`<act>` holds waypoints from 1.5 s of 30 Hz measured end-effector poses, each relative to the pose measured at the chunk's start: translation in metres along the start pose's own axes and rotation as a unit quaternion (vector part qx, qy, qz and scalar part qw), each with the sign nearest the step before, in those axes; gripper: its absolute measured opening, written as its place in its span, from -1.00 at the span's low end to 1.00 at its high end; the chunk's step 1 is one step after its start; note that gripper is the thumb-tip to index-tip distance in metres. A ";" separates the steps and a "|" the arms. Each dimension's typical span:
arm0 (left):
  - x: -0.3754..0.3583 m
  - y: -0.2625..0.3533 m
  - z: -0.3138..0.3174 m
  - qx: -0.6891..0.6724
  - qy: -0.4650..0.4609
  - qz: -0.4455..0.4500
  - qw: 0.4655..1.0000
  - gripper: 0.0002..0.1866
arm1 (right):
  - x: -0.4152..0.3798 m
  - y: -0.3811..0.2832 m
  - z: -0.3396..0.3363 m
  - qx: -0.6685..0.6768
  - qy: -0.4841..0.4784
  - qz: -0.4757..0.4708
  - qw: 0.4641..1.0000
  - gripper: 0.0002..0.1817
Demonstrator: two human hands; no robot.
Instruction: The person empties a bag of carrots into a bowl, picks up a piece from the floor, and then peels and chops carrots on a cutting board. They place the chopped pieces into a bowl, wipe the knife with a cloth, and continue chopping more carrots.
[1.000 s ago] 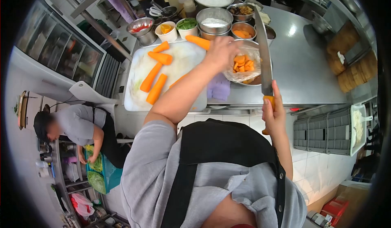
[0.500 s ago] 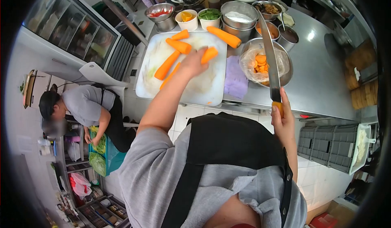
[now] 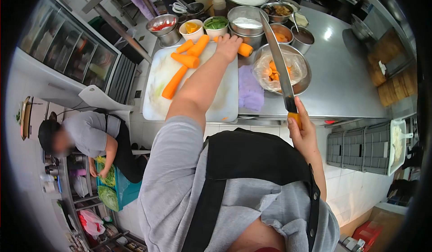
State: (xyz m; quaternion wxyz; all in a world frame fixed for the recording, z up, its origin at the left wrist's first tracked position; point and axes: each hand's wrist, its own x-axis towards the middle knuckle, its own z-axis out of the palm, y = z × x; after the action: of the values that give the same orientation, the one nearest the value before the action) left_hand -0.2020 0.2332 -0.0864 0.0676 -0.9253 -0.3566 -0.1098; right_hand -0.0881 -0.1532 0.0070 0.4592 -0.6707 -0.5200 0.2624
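Note:
My left hand (image 3: pixel 228 47) is at the top right of a white cutting board (image 3: pixel 155 105), with its fingers over a peeled carrot (image 3: pixel 245 50). The hand covers the carrot's middle; its thick end sticks out to the right. In my right hand (image 3: pixel 302 126) is a long kitchen knife (image 3: pixel 281 69), held by its yellow handle with the blade pointing up and away. Several other carrot pieces lie on the board's left half, among them a long piece (image 3: pixel 174 83) and a shorter piece (image 3: pixel 185 60). Below the blade, a plastic bag of cut carrot (image 3: pixel 273 74) sits in a metal bowl (image 3: pixel 304 83).
A folded purple cloth (image 3: pixel 250 89) lies between board and bowl. Behind are a tub of green vegetables (image 3: pixel 216 23), a pot of white powder (image 3: pixel 247 22) and other metal containers. A co-worker (image 3: pixel 90 132) handles leafy greens at the left. A grey crate (image 3: pixel 360 146) stands at the right.
My left hand has set a carrot piece down among the others and moved up and right onto the carrot at the board's corner. The knife stays raised over the bowl.

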 end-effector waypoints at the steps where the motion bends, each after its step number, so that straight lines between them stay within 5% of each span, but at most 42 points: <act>1: -0.003 0.006 -0.013 0.004 -0.003 0.021 1.000 -0.57 | -0.002 0.001 0.000 0.000 0.004 0.004 1.000 -0.33; 6: -0.022 0.004 -0.031 -0.058 0.084 0.135 0.986 -0.50 | -0.012 0.015 0.001 0.007 0.001 0.024 1.000 -0.33; 9: -0.024 -0.014 -0.010 -0.175 -0.005 0.148 0.974 -0.50 | -0.007 0.023 0.007 0.082 -0.033 0.053 0.995 -0.35; 13: -0.040 0.011 -0.021 -0.051 0.001 0.106 0.993 -0.49 | 0.011 0.005 0.016 0.062 -0.081 0.042 0.994 -0.35; 14: -0.037 0.023 -0.029 0.033 -0.059 0.092 0.994 -0.54 | 0.015 0.003 0.020 0.067 -0.085 0.034 0.994 -0.35; 22: -0.025 0.023 -0.018 0.061 -0.024 0.185 0.981 -0.66 | 0.017 -0.003 0.028 0.094 -0.087 0.001 0.992 -0.35; 24: -0.038 0.017 -0.037 0.010 -0.065 0.165 0.984 -0.64 | 0.013 0.001 0.026 0.098 -0.091 0.011 0.991 -0.35; 28: -0.078 0.008 -0.094 -0.154 0.103 -0.043 0.982 -0.54 | 0.013 0.011 0.025 0.123 -0.080 0.019 0.989 -0.35; 31: -0.109 -0.022 -0.115 -0.328 0.287 -0.220 0.873 -0.55 | 0.019 0.011 0.023 0.121 -0.114 0.063 0.984 -0.35; 33: -0.143 -0.033 -0.151 -0.475 0.357 -0.221 0.773 -0.53 | 0.025 0.009 0.011 0.059 -0.216 0.092 0.970 -0.40; 36: -0.185 -0.067 -0.164 -0.536 0.286 -0.262 0.750 -0.45 | 0.031 0.016 -0.007 0.008 -0.378 0.120 0.918 -0.44; 39: -0.215 -0.056 -0.169 -0.535 0.240 -0.350 0.731 -0.41 | 0.034 0.029 -0.005 -0.081 -0.442 0.013 0.893 -0.41; 45: -0.249 -0.024 -0.152 -0.552 0.186 -0.375 0.721 -0.42 | 0.037 0.030 0.007 -0.067 -0.411 0.067 0.906 -0.40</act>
State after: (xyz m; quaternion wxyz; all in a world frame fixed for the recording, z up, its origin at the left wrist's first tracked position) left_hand -0.4214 0.0600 -0.0012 -0.4372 -0.5500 -0.5313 -0.4735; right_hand -0.0679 -0.1174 -0.0179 0.1395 -0.5661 -0.6326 0.5098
